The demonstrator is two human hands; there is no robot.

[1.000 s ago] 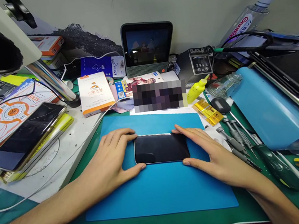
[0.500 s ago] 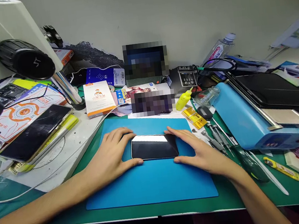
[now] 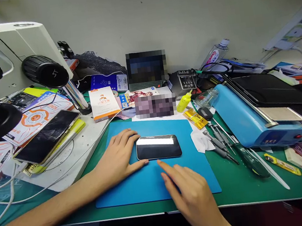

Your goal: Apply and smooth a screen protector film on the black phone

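The phone (image 3: 158, 149) lies flat at the centre of the frame, on the blue mat (image 3: 132, 188). The left hand (image 3: 120, 154) spans its left end, thumb and fingers bracketing opposite edges; a light, even hold there should steady it. The right hand (image 3: 190, 188), lower centre, is loosely open, holding nothing visible, forefinger just beside the lower edge; contact is unclear.
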